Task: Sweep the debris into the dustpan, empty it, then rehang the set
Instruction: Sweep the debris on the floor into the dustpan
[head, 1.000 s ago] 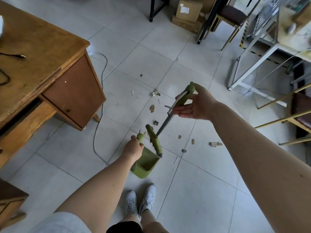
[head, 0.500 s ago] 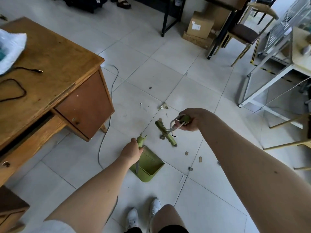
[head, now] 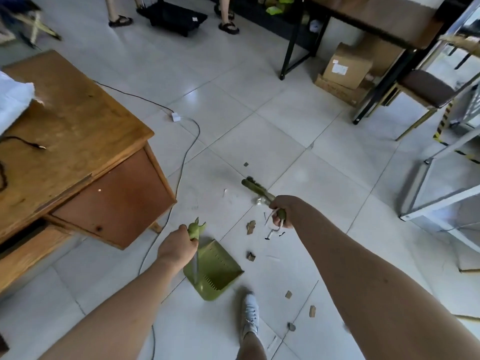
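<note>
My left hand [head: 178,249] grips the top of the green dustpan's upright handle [head: 196,229]. The dustpan [head: 217,268] rests on the tiled floor, its open mouth facing right and toward me. My right hand [head: 281,210] is closed on the green broom handle, and the broom head [head: 255,187] reaches out to the far side of the debris, low at the floor. Debris [head: 250,226] of cardboard scraps, paper bits and small pieces lies scattered between the broom and the pan, with more debris scraps [head: 312,311] near my white shoe [head: 250,311].
A wooden desk [head: 78,157] stands at the left, close to the dustpan. A black cable [head: 181,162] with a white plug runs along the floor beside it. Cardboard boxes [head: 346,66], a chair [head: 428,87] and a white metal frame [head: 439,198] stand at the right. Another person's feet are at the back.
My right hand has pushed the broom head farther away, past the scattered debris. The view has tilted up and I have stepped forward. My left hand keeps the dustpan handle.
</note>
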`<state>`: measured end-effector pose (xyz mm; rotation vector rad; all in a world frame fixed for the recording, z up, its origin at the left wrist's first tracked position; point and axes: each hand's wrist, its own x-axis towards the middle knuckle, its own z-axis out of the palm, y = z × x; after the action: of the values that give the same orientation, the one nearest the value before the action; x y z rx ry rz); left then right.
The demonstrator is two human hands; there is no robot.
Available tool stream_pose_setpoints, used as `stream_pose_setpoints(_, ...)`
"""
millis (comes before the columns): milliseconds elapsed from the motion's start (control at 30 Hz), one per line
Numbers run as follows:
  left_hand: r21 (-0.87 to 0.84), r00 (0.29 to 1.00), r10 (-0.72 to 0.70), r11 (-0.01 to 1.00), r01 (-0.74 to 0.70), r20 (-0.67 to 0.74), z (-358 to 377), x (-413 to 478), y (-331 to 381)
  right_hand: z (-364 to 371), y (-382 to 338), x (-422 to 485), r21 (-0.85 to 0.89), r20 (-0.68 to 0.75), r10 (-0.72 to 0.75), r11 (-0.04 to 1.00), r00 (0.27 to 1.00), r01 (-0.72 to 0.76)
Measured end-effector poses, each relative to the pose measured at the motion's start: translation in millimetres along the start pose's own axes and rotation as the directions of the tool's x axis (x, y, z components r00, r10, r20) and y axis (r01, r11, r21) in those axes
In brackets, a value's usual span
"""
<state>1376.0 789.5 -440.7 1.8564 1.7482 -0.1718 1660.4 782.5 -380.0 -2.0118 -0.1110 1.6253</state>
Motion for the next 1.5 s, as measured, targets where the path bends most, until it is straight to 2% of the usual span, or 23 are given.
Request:
stream_pose_setpoints(133,-0.048,0.994,-0.093,0.995,0.091,-0.055,-16,50,38,-19,-68,46,-0.201,-0.056,-0.063,0.978,0.996,0.050)
stream_pose_setpoints(400,-0.279,0.985,-0.171,0.946,0.166,0.006,-56,149,106,-19,-173,148,-0.335,-0.167,-0.140,0.939,0.976,0.078)
stream_pose_setpoints(500,-0.255,0.988,-0.151,0.956,0.143,-0.011,-70,195,122,-9,-203,185,-0.353,-0.170,-0.145,0.932,0.975,0.077)
stream_pose_setpoints(633,-0.195,0.987,-0.116,0.976,0.093,-0.108,-88,255,138,8,-227,232,-0.376,-0.167,-0.138,0.924,0.976,0.066)
stream_pose_setpoints(833,-0.218,0.984,-0.098,0.974,0.064,-0.149,-108,328,167,20,-253,288,-0.421,-0.152,-0.085,0.907,0.985,0.014)
stream_pose_setpoints(1000,-0.137,0.980,-0.054,0.990,0.027,-0.191,-117,353,172,20,-258,317,-0.497,-0.132,0.003,0.865,0.991,-0.069)
stream_pose_setpoints(1200,-0.068,0.961,-0.091,0.995,0.076,-0.260,-139,351,155,-4,-230,320,-0.573,-0.151,0.060,0.808,0.987,-0.137)
stream_pose_setpoints(1367,-0.025,0.966,-0.078,0.997,0.074,-0.246,-145,319,142,-18,-185,303,-0.535,-0.124,0.134,0.826,0.983,-0.179)
stream_pose_setpoints(1500,0.010,0.968,-0.070,0.997,0.075,-0.241,-127,270,140,-30,-130,269,-0.581,-0.088,0.150,0.795,0.985,-0.173)
